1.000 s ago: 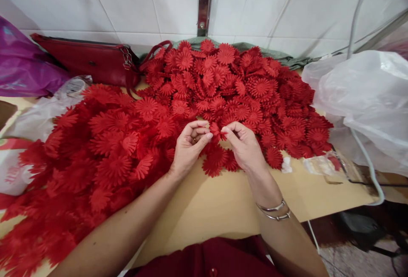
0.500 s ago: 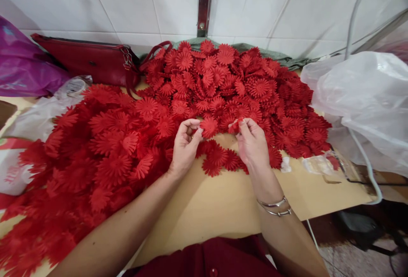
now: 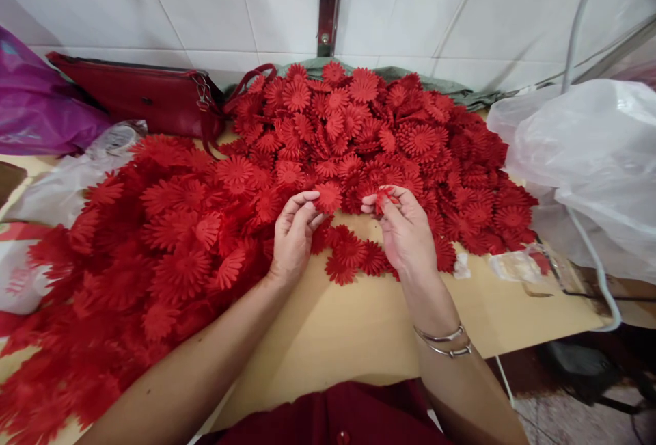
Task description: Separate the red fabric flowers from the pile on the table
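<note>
My left hand (image 3: pixel 293 236) pinches the edge of a red flower-shaped cutout (image 3: pixel 329 197) between thumb and fingers, its petals facing up. Across a small gap, my right hand (image 3: pixel 407 230) is closed on crumpled red petal pieces (image 3: pixel 387 200); how many layers it holds I cannot make out. Below and between the hands, several more red flower cutouts (image 3: pixel 351 253) lie overlapping on the tabletop. Behind both hands rises a big heap of the same cutouts (image 3: pixel 359 130). A second, looser pile (image 3: pixel 179 267) spreads out to the left, beside my left forearm.
A dark red handbag (image 3: pixel 138 96) leans near the tiled wall, with a purple bag (image 3: pixel 46 103) to its left. White plastic bags (image 3: pixel 589 158) bulge at the right, beside a pale cable (image 3: pixel 597 271). The wooden table (image 3: pixel 328 329) ends at front right.
My left hand has shifted slightly left with its flower cutout. My right hand has turned a little, and its fingers now extend farther left past the petals.
</note>
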A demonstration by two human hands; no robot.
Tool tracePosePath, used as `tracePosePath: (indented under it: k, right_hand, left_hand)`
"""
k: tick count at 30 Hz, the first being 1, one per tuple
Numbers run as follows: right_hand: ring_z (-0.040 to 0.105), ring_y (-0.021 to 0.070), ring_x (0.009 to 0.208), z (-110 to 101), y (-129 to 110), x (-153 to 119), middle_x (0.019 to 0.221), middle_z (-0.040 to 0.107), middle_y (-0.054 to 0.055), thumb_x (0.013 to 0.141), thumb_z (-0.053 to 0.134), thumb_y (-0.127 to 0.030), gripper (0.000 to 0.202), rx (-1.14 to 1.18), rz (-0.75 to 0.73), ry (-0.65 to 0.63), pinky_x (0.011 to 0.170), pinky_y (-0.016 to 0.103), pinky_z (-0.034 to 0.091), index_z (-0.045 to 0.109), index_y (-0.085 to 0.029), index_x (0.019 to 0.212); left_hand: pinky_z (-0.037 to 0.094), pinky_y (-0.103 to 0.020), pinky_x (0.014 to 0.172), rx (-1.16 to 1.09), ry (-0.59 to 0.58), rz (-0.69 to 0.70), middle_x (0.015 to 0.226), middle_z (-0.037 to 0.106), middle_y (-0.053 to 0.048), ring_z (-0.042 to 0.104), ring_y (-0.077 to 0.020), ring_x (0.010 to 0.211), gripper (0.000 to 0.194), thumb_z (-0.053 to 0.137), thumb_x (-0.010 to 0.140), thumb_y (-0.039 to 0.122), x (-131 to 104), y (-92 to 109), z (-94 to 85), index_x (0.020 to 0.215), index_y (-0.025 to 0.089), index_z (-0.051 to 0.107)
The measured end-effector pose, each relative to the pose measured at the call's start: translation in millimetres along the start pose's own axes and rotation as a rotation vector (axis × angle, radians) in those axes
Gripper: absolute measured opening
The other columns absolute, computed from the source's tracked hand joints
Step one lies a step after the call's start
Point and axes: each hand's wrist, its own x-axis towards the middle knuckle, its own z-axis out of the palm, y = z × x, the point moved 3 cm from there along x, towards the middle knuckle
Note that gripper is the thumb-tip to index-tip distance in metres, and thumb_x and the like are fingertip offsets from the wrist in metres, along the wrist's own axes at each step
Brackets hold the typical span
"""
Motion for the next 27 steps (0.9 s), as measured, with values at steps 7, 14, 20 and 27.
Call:
tracePosePath:
  k: [7,14,20,27]
  right_hand:
    - [0.070,0.0194,0.107,15.4,0.8,-13.3,0.112,0.076,0.005,0.093,0.067,-0.031,0.018,-0.556,-0.058,-0.369,0.096,0.038,0.053,0.068,-0.024,0.109]
    - [0.060,0.0248,0.117,21.5,-16.6,-18.9,0.118,0.066,0.006,0.088,0.077,-0.029,0.023,-0.789,-0.476,-0.204,0.100,0.045,0.049,0.071,-0.030,0.110]
    - [0.063,0.0239,0.105,26.6,-17.6,-23.1,0.104,0.071,0.005,0.092,0.073,-0.026,0.003,-0.906,-0.614,-0.177,0.100,0.047,0.048,0.073,-0.029,0.093]
    - [0.066,0.0216,0.099,23.0,-13.8,-18.1,0.095,0.071,0.004,0.096,0.064,-0.022,0.011,-0.773,-0.525,-0.215,0.094,0.041,0.052,0.068,-0.026,0.086]
  left_hand:
    - [0.053,-0.017,0.078,0.260,0.111,0.354,0.104,0.062,-0.002,0.059,-0.0093,0.085,0.027,0.080,0.086,0.034,-6.7,16.5,0.1,0.105,0.023,0.065]
    - [0.057,-0.021,0.082,0.298,-0.060,0.324,0.107,0.063,-0.004,0.064,-0.0131,0.098,0.029,0.080,0.086,0.034,-13.6,16.3,12.2,0.108,0.024,0.063]
    - [0.059,-0.021,0.082,0.256,-0.171,0.223,0.105,0.065,-0.002,0.065,-0.0123,0.096,0.032,0.081,0.086,0.033,-13.5,11.2,14.1,0.111,0.025,0.063]
    - [0.061,-0.022,0.082,0.202,-0.209,0.146,0.095,0.066,-0.001,0.067,-0.0108,0.088,0.034,0.082,0.084,0.033,-11.8,6.5,12.7,0.112,0.025,0.064]
